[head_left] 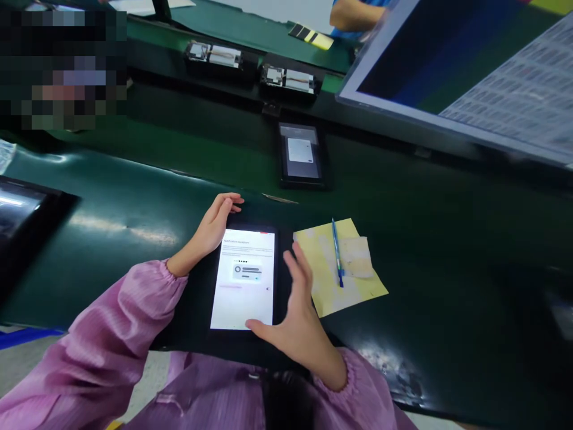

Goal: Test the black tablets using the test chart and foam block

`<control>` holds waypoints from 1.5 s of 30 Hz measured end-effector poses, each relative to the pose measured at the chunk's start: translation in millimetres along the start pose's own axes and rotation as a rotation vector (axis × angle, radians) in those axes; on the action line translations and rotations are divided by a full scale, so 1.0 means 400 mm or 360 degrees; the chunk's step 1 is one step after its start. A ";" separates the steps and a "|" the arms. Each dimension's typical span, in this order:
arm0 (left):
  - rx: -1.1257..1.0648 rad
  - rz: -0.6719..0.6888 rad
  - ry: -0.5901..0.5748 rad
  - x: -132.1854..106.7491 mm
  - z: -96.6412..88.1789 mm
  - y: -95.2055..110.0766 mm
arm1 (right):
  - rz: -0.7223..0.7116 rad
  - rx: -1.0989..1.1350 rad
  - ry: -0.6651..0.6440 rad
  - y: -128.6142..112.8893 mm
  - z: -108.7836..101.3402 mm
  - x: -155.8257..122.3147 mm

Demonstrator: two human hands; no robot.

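Observation:
A tablet [244,280] with a lit white screen lies flat on the green table, showing a page with text and a small picture. My left hand [217,226] rests at its upper left edge, fingers stretched out past the top corner. Over the lower right of the tablet is my right hand [298,310], its thumb at the bottom of the screen and its fingers raised and spread. Right of it lies a yellow sheet [320,298] with a blue pen [336,254] and a small pale paper [358,257] on top.
Farther back lies a second tablet [301,152] with its screen lit. Two opened devices with exposed insides [215,55] stand along the back ledge. A large monitor [456,83] leans in at upper right. A dark screen [22,221] sits at left. Another person's arm [356,15] shows at the top.

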State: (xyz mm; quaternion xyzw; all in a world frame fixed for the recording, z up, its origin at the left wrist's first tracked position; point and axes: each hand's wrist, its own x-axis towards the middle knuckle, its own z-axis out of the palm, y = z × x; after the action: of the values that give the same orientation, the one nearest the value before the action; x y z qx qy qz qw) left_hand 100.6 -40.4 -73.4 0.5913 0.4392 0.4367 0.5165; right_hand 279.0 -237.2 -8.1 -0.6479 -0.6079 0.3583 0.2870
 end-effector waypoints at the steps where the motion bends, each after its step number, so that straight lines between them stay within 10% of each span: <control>1: 0.0042 -0.0006 -0.0027 0.001 -0.007 0.004 | -0.0009 0.0087 0.0085 0.001 -0.011 -0.007; 19: 0.1693 -0.0089 -0.0399 -0.007 -0.116 0.084 | 0.0294 0.0375 -0.0086 0.018 -0.011 -0.031; 45: 0.1933 -0.0274 -0.0527 -0.001 -0.085 0.166 | 0.0035 0.0245 0.0118 0.069 0.009 -0.035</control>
State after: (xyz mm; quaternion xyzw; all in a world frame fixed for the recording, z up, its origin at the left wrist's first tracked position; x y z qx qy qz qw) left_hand 71.9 -38.3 -4.5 0.8012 0.5687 -0.0306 0.1835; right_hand 292.0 -253.9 -30.8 -0.6435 -0.5602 0.3828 0.3543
